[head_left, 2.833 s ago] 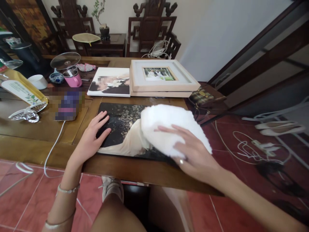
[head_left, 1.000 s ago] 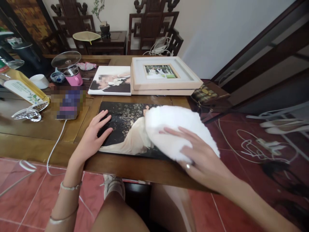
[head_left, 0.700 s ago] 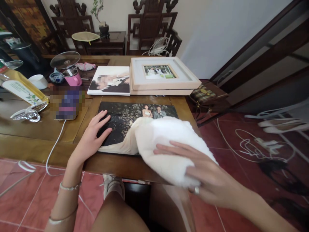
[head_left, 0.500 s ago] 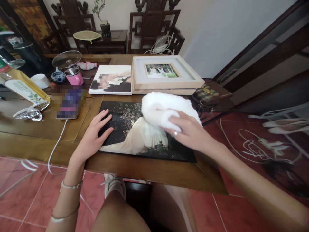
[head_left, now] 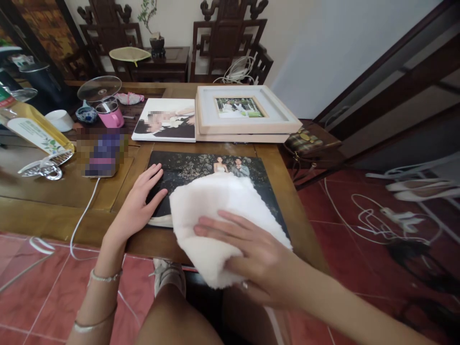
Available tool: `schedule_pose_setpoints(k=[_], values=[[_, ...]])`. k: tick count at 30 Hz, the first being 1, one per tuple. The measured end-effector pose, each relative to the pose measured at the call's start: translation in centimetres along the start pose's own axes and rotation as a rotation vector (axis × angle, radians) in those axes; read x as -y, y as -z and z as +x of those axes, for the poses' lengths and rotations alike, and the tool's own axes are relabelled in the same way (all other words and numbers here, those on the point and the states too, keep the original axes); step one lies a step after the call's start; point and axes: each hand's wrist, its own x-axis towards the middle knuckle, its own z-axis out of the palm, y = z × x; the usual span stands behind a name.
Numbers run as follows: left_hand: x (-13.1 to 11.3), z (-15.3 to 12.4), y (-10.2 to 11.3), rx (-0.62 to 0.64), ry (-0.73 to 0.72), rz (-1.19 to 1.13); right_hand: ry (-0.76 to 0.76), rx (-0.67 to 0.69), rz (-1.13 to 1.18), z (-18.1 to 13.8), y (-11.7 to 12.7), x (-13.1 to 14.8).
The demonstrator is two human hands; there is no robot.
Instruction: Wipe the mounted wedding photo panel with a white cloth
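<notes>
The photo board (head_left: pixel 168 167) is lying flat nr the front edge of the tabletop (head_left: pixel 138 247), toward its R end. The person's L hand (head_left: pixel 135 206) is resting on the board's L edge, grip relaxed w/ fingers apart. The R hand (head_left: pixel 266 266) is clamping its grip on a white cloth (head_left: pixel 196 201), which is covering the board's middle & reaching past the front edge. Stacked frames (head_left: pixel 210 128) are sitting nr the back R corner.

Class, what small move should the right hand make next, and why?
Probably the right hand should slide the cloth up the photo: the cloth's near corner seems to overhang the table, and the left hand rests across the photo's left edge.
</notes>
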Motion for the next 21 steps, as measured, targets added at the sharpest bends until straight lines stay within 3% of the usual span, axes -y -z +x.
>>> schedule_pose_setpoints(k=[4, 9, 12, 15, 21], values=[[0.0, 0.0, 0.0, 0.001, 0.003, 0.001, -0.069, 0.125, -0.019, 0.2, 2.0, -2.8], [0.0, 0.0, 0.0, -0.001, 0.006, -0.009, -0.283, -0.023, -0.250, 1.3, 2.4, -9.8], [-0.1, -0.1, 0.0, -0.003, 0.007, -0.012, -0.460, -0.093, -0.339, 2.3, 1.9, -11.9], [-0.2, -0.1, 0.0, -0.007, 0.008, -0.009, -0.439, -0.134, -0.362, 2.4, 1.3, -10.8], [-0.1, 0.0, 0.0, -0.009, 0.008, -0.005, -0.170, -0.132, -0.147, -0.3, 0.0, -2.9]])
